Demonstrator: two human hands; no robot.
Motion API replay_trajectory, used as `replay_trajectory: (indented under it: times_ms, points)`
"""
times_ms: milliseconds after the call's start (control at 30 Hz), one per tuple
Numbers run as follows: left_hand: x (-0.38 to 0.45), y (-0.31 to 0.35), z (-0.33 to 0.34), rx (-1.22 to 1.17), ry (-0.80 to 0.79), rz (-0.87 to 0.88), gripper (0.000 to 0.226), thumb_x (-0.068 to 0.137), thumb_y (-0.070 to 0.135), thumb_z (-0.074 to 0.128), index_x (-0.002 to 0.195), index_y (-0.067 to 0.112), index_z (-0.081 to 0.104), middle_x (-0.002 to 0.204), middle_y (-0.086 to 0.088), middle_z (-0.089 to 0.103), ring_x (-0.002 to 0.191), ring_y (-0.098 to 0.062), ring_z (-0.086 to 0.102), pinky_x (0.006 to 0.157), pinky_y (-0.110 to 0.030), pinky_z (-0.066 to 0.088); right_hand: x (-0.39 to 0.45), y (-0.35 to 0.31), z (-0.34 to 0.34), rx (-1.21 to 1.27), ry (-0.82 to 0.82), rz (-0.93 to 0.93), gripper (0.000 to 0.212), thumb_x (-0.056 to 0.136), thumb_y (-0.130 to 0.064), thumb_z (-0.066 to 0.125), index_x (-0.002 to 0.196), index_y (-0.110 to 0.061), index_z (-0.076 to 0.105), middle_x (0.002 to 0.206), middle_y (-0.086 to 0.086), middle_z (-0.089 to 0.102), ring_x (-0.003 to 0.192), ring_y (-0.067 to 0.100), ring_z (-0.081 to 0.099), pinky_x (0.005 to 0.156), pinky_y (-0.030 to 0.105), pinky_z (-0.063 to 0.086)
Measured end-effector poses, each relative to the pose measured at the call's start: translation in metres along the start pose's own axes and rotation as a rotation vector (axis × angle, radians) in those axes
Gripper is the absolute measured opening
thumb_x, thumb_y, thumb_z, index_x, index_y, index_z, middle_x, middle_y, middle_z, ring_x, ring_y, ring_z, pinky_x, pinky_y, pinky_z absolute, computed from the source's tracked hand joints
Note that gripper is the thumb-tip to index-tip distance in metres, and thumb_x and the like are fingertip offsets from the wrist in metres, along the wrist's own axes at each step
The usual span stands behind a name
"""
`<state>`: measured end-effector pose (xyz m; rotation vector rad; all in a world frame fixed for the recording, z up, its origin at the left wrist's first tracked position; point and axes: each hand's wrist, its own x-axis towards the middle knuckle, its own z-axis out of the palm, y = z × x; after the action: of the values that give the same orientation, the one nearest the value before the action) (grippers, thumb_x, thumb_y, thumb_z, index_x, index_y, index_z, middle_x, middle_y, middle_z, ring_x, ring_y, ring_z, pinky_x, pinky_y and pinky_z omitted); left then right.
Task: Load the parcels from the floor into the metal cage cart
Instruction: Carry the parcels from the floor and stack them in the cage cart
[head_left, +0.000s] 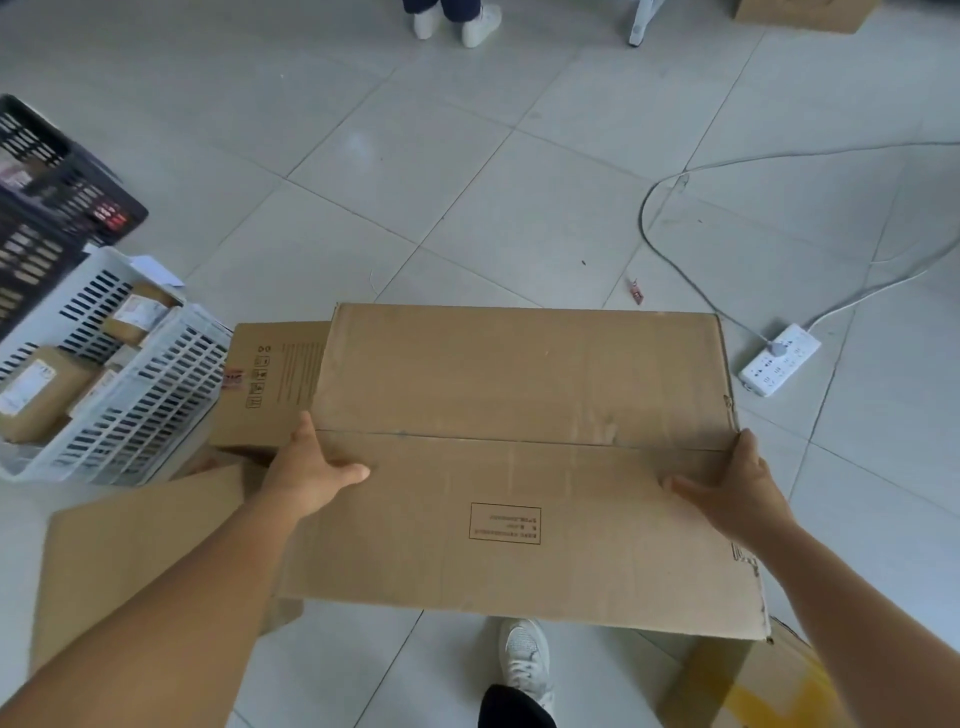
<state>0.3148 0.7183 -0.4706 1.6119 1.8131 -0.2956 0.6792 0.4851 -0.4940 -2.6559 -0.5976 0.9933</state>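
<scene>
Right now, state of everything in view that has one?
Large cardboard box: closed, held off the floor.
Left hand: gripping the box's left edge.
Right hand: gripping its right edge.
White basket: holds parcels.
Power strip: one plug in.

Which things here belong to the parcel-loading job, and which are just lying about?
Job: large cardboard box held by left hand and right hand; smaller box.
Lying about: power strip; white cable; black crate.
</scene>
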Motion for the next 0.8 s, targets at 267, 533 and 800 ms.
replay_trajectory:
  times_ms: [267, 533, 800]
  points:
    - [-0.004, -0.011, 0.008, -0.169, 0.058, -0.017, 0.115, 0.071, 0.027, 0.084, 0.155, 0.021, 0.005, 0.159, -0.006, 0.020, 0.144, -0.028, 0.023, 0.116, -0.046, 0.025, -0.003, 0.004, -0.001, 0.102, 0.023, 0.004, 0.090, 0.070, -0.032, 0.085, 0.139, -0.012, 0.031, 0.132, 0.015, 0.047, 0.113, 0.035, 0.052, 0.085, 0.046, 0.049]
    - [-0.055, -0.044, -0.015, -0.303, 0.137, 0.023, 0.113, 0.071, 0.025, 0.084, 0.154, 0.023, 0.007, 0.159, -0.005, 0.019, 0.145, -0.025, 0.021, 0.116, -0.046, 0.025, -0.041, -0.011, -0.018, 0.168, 0.066, -0.099, 0.090, 0.066, -0.032, 0.086, 0.137, -0.017, 0.033, 0.129, 0.011, 0.049, 0.111, 0.033, 0.054, 0.090, 0.051, 0.050]
    - [-0.144, -0.106, -0.081, -0.473, 0.282, 0.042, 0.112, 0.069, 0.031, 0.085, 0.154, 0.027, 0.012, 0.156, -0.001, 0.028, 0.140, -0.025, 0.032, 0.112, -0.047, 0.032, -0.117, -0.059, -0.041, 0.196, 0.083, -0.278, 0.084, 0.072, -0.029, 0.084, 0.138, -0.014, 0.034, 0.129, 0.011, 0.047, 0.113, 0.032, 0.052, 0.081, 0.036, 0.043]
